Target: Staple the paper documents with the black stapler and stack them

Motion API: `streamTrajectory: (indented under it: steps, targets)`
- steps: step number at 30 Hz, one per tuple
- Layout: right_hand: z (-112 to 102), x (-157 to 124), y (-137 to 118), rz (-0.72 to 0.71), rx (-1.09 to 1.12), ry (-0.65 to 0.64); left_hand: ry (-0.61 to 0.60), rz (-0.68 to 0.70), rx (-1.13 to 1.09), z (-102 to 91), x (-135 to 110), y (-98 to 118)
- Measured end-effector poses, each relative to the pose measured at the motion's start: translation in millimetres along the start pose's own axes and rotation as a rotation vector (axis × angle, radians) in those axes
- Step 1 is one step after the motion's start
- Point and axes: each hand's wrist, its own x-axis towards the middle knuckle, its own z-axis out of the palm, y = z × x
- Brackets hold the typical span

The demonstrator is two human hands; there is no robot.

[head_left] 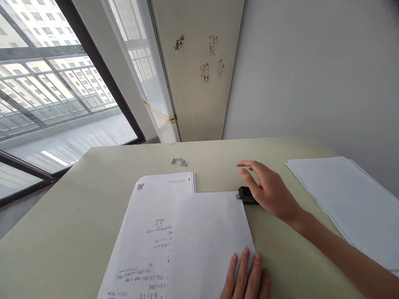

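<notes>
My right hand (271, 191) reaches in from the right, fingers spread and stretched out, and hovers over a small black stapler (245, 194) at the top right corner of a blank white sheet (202, 232). Its palm covers part of the stapler. My left hand (247, 276) lies flat with straight fingers on the near right part of that sheet. Under the blank sheet lie a sheet with handwriting (146, 245) and a thin printed stack (170, 180).
Strips of grey staples (180, 161) lie on the pale green table (87, 199) beyond the papers. Another stack of white paper (346, 195) lies at the right edge. A large window (46, 104) is at the left and a white wall behind.
</notes>
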Motion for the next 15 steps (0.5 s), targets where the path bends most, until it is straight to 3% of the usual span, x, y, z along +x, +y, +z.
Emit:
streamTrajectory:
  steps: [3, 6, 10, 15]
  targets:
    - [-15.5, -34.5, -3.6, -0.062, 0.089, 0.105, -0.022, 0.008, 0.018, 1.6, -6.6, 2.3]
    - [-22.9, -69.2, -4.6, -0.01, 0.126, 0.103, 0.032, -0.012, 0.021, 9.3, -21.9, 8.6]
    - [-16.1, -101.3, 1.7, 0.18, 0.224, -0.016, 0.006, -0.029, 0.041, 17.3, -39.8, 16.8]
    - [0.7, -112.4, 16.4, 0.386, 0.369, -0.225, 0.035, -0.017, 0.04, 14.8, -39.2, 14.2]
